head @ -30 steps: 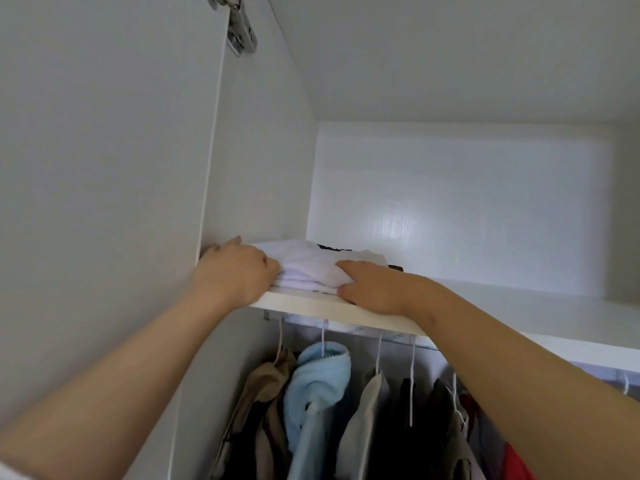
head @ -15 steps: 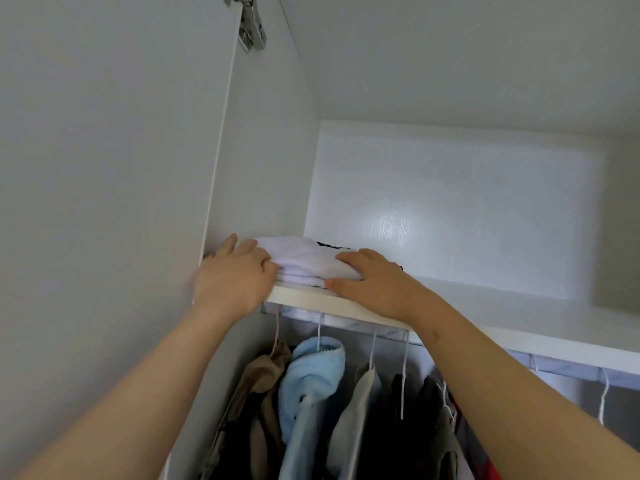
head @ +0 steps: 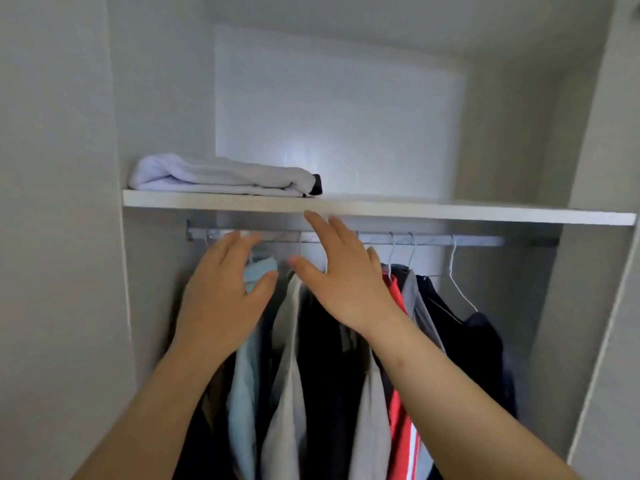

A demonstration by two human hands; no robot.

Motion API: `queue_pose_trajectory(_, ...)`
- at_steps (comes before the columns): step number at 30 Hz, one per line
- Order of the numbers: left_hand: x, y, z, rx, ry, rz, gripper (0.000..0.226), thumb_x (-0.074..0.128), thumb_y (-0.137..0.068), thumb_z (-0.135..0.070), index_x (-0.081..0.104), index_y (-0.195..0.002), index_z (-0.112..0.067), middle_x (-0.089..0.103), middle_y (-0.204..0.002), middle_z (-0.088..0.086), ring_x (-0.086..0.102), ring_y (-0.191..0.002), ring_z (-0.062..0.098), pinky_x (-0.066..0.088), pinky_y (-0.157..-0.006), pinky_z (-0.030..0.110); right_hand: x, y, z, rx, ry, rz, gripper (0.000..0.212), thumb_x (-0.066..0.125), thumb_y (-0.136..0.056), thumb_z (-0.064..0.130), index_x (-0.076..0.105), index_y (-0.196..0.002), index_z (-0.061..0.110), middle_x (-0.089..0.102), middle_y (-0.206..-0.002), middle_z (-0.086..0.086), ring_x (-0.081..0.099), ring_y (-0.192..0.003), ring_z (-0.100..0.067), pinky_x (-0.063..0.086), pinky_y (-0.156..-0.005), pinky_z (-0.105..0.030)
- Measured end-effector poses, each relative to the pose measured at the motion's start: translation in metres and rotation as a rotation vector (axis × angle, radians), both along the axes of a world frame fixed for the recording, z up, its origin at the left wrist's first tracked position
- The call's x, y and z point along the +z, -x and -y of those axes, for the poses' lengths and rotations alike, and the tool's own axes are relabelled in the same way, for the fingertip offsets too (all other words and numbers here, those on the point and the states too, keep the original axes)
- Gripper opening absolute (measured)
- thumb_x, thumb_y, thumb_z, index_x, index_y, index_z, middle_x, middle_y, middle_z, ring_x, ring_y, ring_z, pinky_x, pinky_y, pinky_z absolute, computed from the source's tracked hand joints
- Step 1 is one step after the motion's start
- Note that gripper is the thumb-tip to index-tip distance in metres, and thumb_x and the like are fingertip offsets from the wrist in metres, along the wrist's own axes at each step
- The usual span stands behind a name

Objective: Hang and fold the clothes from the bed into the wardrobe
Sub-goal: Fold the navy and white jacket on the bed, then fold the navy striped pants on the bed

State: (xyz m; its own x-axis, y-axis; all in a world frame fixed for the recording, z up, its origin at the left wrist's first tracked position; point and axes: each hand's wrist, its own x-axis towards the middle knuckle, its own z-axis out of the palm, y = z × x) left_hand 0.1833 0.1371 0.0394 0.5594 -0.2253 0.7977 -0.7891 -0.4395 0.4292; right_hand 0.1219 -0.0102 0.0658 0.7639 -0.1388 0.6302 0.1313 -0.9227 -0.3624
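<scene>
Only one cam here, wide-angle, worn on the person's head, facing straight into the wardrobe (head: 156,98) from close up. Left hand (head: 221,296) and right hand (head: 346,285) sit mid-frame, shelf (head: 450,213) just above them, rail (head: 433,240) behind.

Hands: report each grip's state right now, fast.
Left hand: grip open, fingers spread, holding nothing.
Right hand: grip open, fingers straight, holding nothing.
</scene>
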Motion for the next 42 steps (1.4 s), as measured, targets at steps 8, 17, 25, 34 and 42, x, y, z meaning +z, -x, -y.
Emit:
queue_pose_trajectory(8,-0.089,0.094,0.063,-0.378,0.007,-0.480,0.029,0.061,-0.087,-0.024,0.057,-0.115,-0.029,0.055,-0.116,-0.014,0.048,-0.111,0.005,0.032,-0.093,0.020,-0.114,0.149,0.041,-0.188,-0.459,-0.113,0.061,0.054,-0.089,0.038,0.027,-0.143,0.035,0.029,-0.148,0.012,0.027,-0.136,-0.011,0.025,-0.111,-0.048)
queue_pose_trajectory(17,-0.197,0.330,0.138,-0.743,-0.337,-0.867,0.018,0.059,-0.088,-0.026,0.056,-0.102,-0.037,0.058,-0.105,-0.003,0.054,-0.100,0.013,0.037,-0.075,0.023,-0.249,0.436,0.041,-0.762,-0.934,-0.192,0.057,0.053,-0.090,0.041,0.029,-0.142,0.034,0.032,-0.147,0.011,0.038,-0.128,-0.011,0.029,-0.105,-0.029)
queue_pose_trajectory(25,-0.267,0.557,0.151,-1.044,-0.785,-0.908,0.011,0.058,-0.089,-0.023,0.059,-0.100,-0.024,0.056,-0.108,-0.004,0.051,-0.090,0.013,0.036,-0.078,0.025,-0.300,0.686,-0.040,-1.306,-1.286,0.012,0.052,0.057,-0.090,0.033,0.038,-0.138,0.026,0.045,-0.138,-0.004,0.047,-0.123,-0.021,0.037,-0.094,-0.026)
queue_pose_trajectory(34,-0.310,0.769,0.137,-1.408,-1.221,-0.802,0.011,0.058,-0.089,-0.017,0.061,-0.100,-0.017,0.062,-0.115,0.010,0.056,-0.108,0.032,0.045,-0.089,0.038,-0.349,0.855,-0.163,-1.781,-1.540,0.359,0.051,0.054,-0.091,0.036,0.039,-0.138,0.023,0.047,-0.138,-0.005,0.053,-0.116,-0.021,0.045,-0.076,-0.023)
queue_pose_trajectory(42,-0.326,0.938,0.114,-1.792,-1.499,-0.547,0.009,0.058,-0.089,-0.025,0.060,-0.098,-0.025,0.061,-0.108,0.002,0.052,-0.086,0.022,0.039,-0.072,0.028,-0.370,0.945,-0.232,-2.051,-1.676,0.713,0.051,0.054,-0.090,0.035,0.039,-0.137,0.022,0.050,-0.132,-0.002,0.054,-0.103,-0.015,0.041,-0.066,-0.021)
